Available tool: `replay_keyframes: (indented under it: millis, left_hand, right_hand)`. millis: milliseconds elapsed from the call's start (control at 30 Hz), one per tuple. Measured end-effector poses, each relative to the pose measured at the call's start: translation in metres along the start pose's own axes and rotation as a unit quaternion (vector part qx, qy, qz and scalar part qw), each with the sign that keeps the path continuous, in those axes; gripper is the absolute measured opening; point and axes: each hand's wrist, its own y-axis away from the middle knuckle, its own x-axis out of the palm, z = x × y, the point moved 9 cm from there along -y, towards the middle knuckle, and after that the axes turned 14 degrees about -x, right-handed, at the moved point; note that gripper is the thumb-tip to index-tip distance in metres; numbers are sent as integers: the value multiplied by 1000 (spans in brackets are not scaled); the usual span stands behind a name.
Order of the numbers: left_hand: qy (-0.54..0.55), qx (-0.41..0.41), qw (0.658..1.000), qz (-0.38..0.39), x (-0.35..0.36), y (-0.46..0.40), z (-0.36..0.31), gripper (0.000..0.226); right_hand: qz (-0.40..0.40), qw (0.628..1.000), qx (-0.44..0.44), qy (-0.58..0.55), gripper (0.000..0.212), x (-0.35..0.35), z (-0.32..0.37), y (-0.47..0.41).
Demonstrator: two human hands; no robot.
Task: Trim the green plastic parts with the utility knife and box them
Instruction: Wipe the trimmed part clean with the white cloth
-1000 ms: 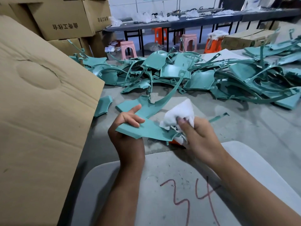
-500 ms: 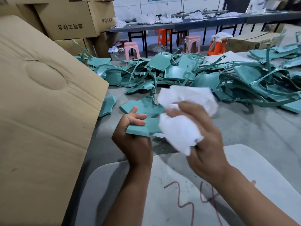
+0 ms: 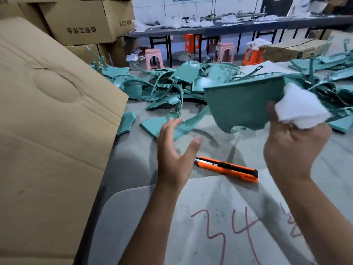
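A green plastic part (image 3: 242,104), a broad curved panel with a raised rim along its top edge, is held up in the air above the grey table (image 3: 238,148), right of centre. It is gripped at its right edge by the right hand (image 3: 292,148), whose thumb is pressed on the near face of the panel, and a crumpled white cloth (image 3: 299,109) is bunched in the same hand, against the part's right side. The left hand (image 3: 175,152) is raised lower and to the left, with fingers spread and relaxed and nothing held in it; it is apart from the part. Below the two hands, an orange and black utility knife (image 3: 227,168) is laid flat on the table, just beyond the far edge of a pale grey board (image 3: 191,236) marked "34" in red. A flat green piece (image 3: 152,126) is seen on the table just beyond the left hand, and a smaller one (image 3: 127,122) lies beside the large cardboard flap (image 3: 47,140) by which the left side of the view is filled. Farther off, a tangled heap of green parts (image 3: 168,87) is spread across the table's width. Stacked cardboard boxes (image 3: 80,25) are seen at the far left, and pink and orange plastic stools (image 3: 153,58) are set under long dark tables (image 3: 229,28) at the back.
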Motion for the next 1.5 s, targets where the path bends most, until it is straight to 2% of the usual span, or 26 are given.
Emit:
replay_keyframes:
  millis: [67, 133, 200, 267, 333, 367, 433, 533, 600, 667, 700, 767, 833, 867, 933, 1000, 1067, 1133, 1200, 1267, 1300, 1367, 1467, 1500]
  left_hand:
    - [-64, 26, 997, 22, 12, 6, -6, 60]
    - [-142, 72, 987, 39, 24, 14, -15, 67]
    - [-178, 106, 977, 57, 31, 20, -21, 77]
    - [-196, 132, 971, 34, 28, 21, -28, 88]
    - [-229, 157, 959, -53, 10, 18, -35, 89]
    - [-247, 169, 949, -102, -1, 17, -38, 86]
    - [-275, 193, 926, -172, -23, 14, -43, 79]
    - [-267, 229, 915, -198, -37, 13, -46, 66]
    - [-259, 219, 921, -193, -38, 13, -46, 60]
    - [-289, 196, 914, -207, -38, 14, -44, 50]
    - [-305, 188, 907, -221, -39, 14, -44, 45]
    - [-321, 183, 898, -238, -44, 14, -47, 41]
    - [-321, 184, 895, -250, -49, 15, -51, 39]
    - [-325, 185, 890, -260, -54, 15, -53, 37]
    - [-324, 177, 885, -284, -68, 14, -52, 33]
    - [-310, 164, 895, -277, -77, 11, -50, 33]
    - [-321, 171, 902, -231, -69, 11, -49, 36]
    - [-340, 198, 900, -187, -53, 14, -52, 40]
    - [-346, 223, 895, -171, -43, 18, -56, 41]
    - [-342, 230, 894, -174, -44, 19, -56, 41]
    - [-340, 230, 894, -179, -46, 20, -55, 41]
    - [-339, 230, 893, -185, -46, 21, -53, 40]
    - [-333, 228, 895, -190, -41, 24, -52, 41]
    - [-332, 229, 894, -197, -40, 24, -52, 42]
  right_hand:
    - [-59, 997, 39, -31, 11, -13, -1, -12]
    - [-118, 980, 129, -95, 52, -22, -17, -15]
    - [-139, 951, 185, -207, 56, -15, -24, -18]
    - [-141, 897, 275, -317, 47, 4, -34, -4]
    - [-109, 857, 387, -323, 23, 27, -43, 26]
    - [-73, 850, 432, -293, 18, 35, -49, 45]
    - [6, 827, 508, -242, 23, 48, -57, 82]
    - [74, 793, 559, -230, 21, 63, -57, 120]
    - [54, 793, 561, -231, 13, 68, -59, 128]
    - [15, 797, 555, -238, 25, 72, -61, 127]
    - [33, 826, 521, -214, 20, 72, -64, 121]
    - [119, 903, 398, -110, 4, 66, -65, 101]
    - [182, 945, 272, 6, 4, 57, -64, 83]
    - [186, 955, 220, 70, 10, 48, -64, 74]
    - [125, 964, 170, 160, 14, 24, -66, 57]
    - [32, 976, 191, 101, 12, 6, -67, 49]
    - [34, 972, 228, -42, 27, 19, -62, 53]
    - [129, 953, 241, -131, 40, 47, -49, 64]
    - [265, 934, 204, -124, 48, 68, -38, 73]
    - [398, 907, 123, -57, 36, 82, -34, 81]
    - [434, 895, 99, -17, 38, 84, -37, 83]
    - [428, 900, 78, 25, 37, 81, -39, 77]
    - [353, 930, 52, 84, 6, 70, -42, 60]
    - [333, 936, 47, 102, 16, 66, -42, 57]
